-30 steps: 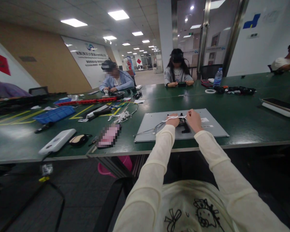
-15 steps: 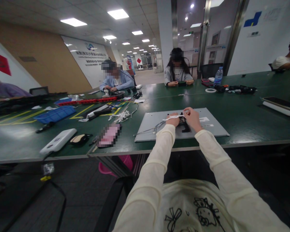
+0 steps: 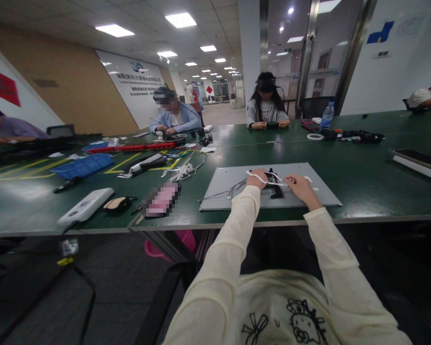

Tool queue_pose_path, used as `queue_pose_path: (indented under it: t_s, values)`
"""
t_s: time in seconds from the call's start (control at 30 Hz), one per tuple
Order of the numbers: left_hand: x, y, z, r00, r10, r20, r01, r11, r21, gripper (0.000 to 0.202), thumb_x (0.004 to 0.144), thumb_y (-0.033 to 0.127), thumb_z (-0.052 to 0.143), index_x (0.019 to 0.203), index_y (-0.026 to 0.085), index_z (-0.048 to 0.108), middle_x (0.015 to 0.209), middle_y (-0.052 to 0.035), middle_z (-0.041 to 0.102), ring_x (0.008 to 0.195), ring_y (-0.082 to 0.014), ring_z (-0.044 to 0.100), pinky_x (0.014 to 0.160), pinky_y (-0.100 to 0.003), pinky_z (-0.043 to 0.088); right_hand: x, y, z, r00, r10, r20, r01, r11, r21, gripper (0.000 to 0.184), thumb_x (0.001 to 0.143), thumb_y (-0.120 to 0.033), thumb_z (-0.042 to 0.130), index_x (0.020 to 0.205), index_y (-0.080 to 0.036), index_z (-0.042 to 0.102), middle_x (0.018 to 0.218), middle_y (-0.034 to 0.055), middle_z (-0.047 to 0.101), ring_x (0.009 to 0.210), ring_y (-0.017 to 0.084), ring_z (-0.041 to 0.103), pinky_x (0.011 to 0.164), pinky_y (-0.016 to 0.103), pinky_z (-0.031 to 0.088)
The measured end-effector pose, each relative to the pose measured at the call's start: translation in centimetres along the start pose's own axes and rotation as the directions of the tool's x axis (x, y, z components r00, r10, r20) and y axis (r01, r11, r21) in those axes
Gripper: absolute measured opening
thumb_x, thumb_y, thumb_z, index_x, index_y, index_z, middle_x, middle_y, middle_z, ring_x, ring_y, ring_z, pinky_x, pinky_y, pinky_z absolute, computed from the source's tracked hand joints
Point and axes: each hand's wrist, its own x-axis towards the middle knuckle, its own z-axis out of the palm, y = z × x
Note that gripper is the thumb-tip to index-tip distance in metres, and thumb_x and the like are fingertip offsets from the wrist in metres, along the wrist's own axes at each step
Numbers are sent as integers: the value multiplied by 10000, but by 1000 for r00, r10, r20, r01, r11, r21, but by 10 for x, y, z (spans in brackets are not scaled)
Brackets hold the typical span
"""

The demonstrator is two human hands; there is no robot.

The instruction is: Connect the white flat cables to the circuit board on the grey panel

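L hand (image 3: 257, 178) curled over L side of black part (image 3: 276, 192), fingertips out of sight, so can't tell how tight or if it has the white strip (image 3: 275, 183) running past it. R hand (image 3: 303, 188): thumb + fingertips pinched approx. together on strip's R end, strip spanning btwn hands. Black part lies mid grey panel (image 3: 326, 196).

Hard to see, L to R: person in purple (image 3: 23, 127) cut off by frame edge; dark gear nearby too blurry to ID; pink phone-like item (image 3: 163, 199) pixelated; thin grey cables (image 3: 219, 195) run on panel toward L hand, ends there hidden; black part's upper bit partly covered by hand + strip, detail too small; white label (image 3: 308, 179) partly behind R hand; person in white (image 3: 427, 97) cut off at far R.

Edges/room, L to R: pink item near panel's L edge, some green tabletop (image 3: 366, 187) btwn; panel's near edge just inside table's front edge, forearms crossing both; R of R hand, strip of panel, then wide open tabletop up to white box w/ dark top (image 3: 420, 163), well apart
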Motion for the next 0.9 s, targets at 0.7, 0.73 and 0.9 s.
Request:
queue_pose_path:
  t_s: [0.7, 0.73, 0.9]
  values:
    - [-104, 34, -7, 937, 128, -325, -225, 932, -283, 337, 872, 108, 475, 1194, 118, 572, 1199, -123, 641, 1130, -210, 606, 1013, -342, 476, -5, -7, 2, 991, -128, 27, 130, 987, -97, 231, 894, -301, 518, 937, -164, 699, 791, 51, 680, 727, 162, 583, 662, 245, 367]
    - [-106, 35, -3, 930, 140, -340, -245, 926, -287, 342, 871, 105, 475, 1200, 115, 565, 1208, -128, 635, 1133, -213, 604, 1013, -347, 477, -5, -7, 2, 987, -153, 38, 156, 985, -76, 233, 896, -303, 512, 935, -167, 697, 795, 48, 680, 729, 161, 584, 663, 244, 368]
    - [-107, 34, 1, 917, 145, -372, -267, 916, -301, 296, 875, 105, 473, 1150, 141, 575, 1158, -108, 649, 1091, -212, 621, 977, -353, 500, -7, -8, 1, 982, -180, 55, 183, 982, -47, 239, 904, -288, 479, 921, -186, 694, 824, 42, 687, 746, 160, 585, 680, 246, 375]
